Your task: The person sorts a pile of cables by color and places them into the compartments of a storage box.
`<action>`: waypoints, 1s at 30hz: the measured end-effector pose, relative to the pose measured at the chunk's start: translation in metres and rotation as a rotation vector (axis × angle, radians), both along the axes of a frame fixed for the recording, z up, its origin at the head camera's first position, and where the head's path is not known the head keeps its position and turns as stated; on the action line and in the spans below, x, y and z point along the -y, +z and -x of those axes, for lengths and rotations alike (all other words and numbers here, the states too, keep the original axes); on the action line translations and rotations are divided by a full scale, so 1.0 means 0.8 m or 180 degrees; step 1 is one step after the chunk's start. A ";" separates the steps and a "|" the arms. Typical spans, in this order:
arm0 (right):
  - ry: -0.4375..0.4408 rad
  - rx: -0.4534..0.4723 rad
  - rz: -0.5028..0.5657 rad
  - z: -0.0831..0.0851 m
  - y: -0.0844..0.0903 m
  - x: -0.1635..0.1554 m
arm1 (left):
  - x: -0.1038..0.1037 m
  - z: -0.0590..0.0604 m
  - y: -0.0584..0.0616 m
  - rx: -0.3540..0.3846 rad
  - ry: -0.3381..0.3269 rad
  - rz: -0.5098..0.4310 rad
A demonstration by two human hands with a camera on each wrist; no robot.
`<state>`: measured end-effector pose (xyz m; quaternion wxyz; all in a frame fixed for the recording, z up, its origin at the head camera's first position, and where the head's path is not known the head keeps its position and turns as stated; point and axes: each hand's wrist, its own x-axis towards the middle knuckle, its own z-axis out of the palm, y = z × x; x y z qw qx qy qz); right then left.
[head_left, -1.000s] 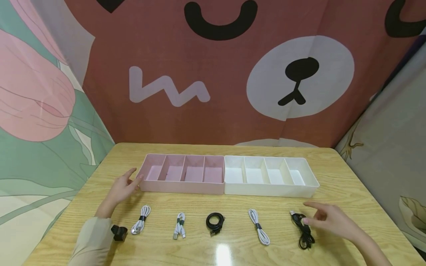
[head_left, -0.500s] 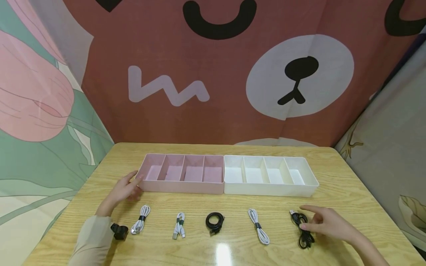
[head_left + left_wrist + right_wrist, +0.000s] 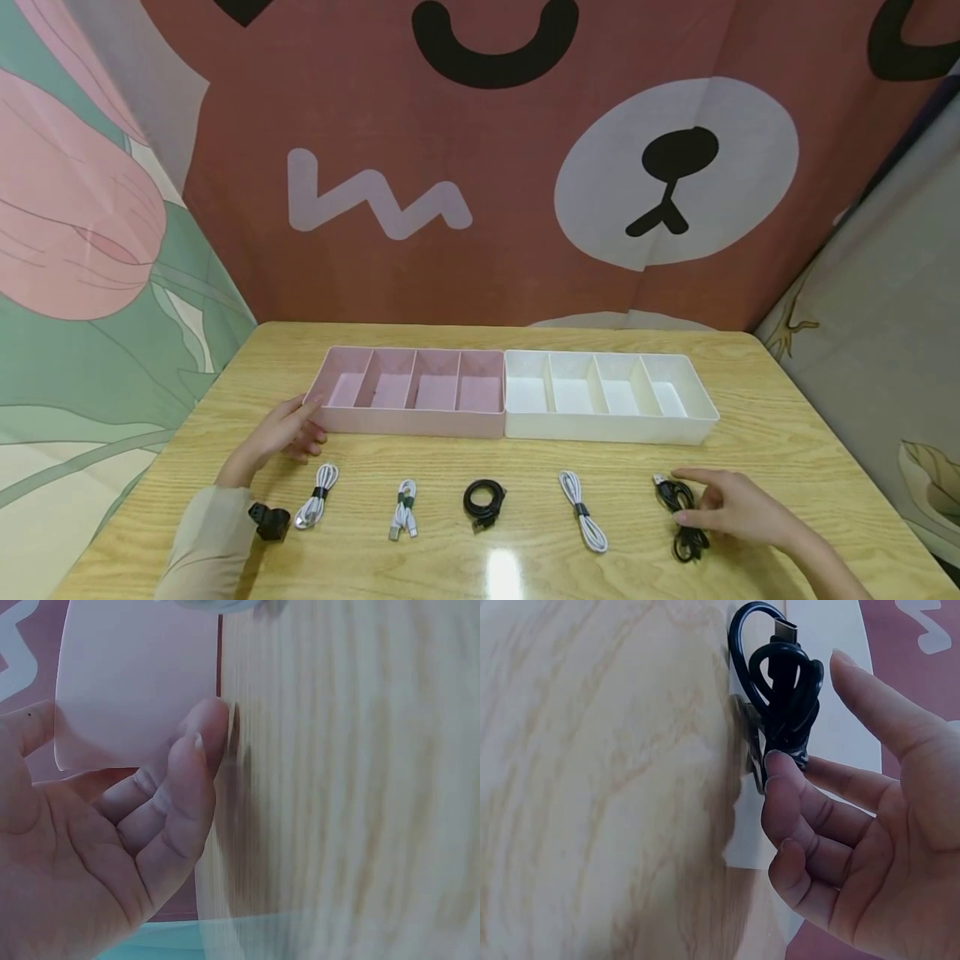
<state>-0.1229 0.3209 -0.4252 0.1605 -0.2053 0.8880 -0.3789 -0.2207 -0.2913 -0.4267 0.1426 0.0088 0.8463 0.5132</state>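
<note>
My left hand [image 3: 276, 435] is at the left end of a pink divided box [image 3: 412, 422]. In the left wrist view, its thumb lies at the box's edge, and the other fingers bend loosely beside the pink end wall [image 3: 139, 682]. Over on the right, my right hand [image 3: 738, 504] reaches a bundled black cable [image 3: 686, 533] with a metal plug. In the right wrist view, fingertips touch or nearly touch the cable [image 3: 786, 697] while the thumb stands apart from it. A white divided box [image 3: 607, 427] adjoins the pink one, both with bare compartments.
Along the wooden table [image 3: 435, 575] lie a white cable [image 3: 318, 496] at left, a short white cable [image 3: 404, 510], a coiled black cable [image 3: 485, 502] and another white cable [image 3: 582, 511]. A black device [image 3: 269, 522] sits by the left sleeve. Printed cloth hangs behind.
My left hand has lowered slightly, its fingers coming against the box's end. My right hand has shifted a little left, over the black cable. Boxes and cables stay put.
</note>
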 end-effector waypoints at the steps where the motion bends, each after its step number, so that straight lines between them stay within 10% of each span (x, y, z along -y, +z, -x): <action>1: 0.0002 0.0013 0.0006 0.000 0.000 0.000 | 0.000 0.000 0.000 0.0003 0.0000 -0.0008; 30: -0.0104 0.0172 0.0015 0.001 -0.007 0.004 | -0.001 0.001 0.000 0.0101 0.0030 0.0014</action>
